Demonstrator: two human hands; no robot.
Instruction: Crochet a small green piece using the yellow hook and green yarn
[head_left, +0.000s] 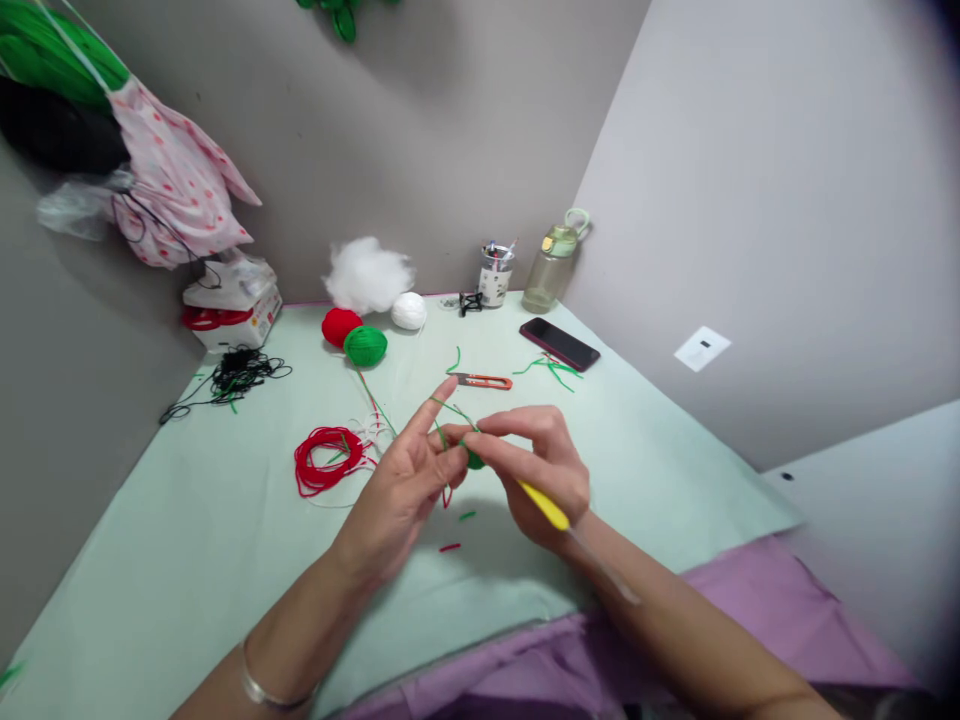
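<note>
Yarnwork (475,460), green, between left hand (412,475), pinching it, and right hand (546,462), gripping yellow-handled hook (546,506)

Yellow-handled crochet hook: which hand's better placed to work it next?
Likely the right hand: it grips the hook near the green piece; the left hand pinches that piece, green yarn over its index finger.
</note>
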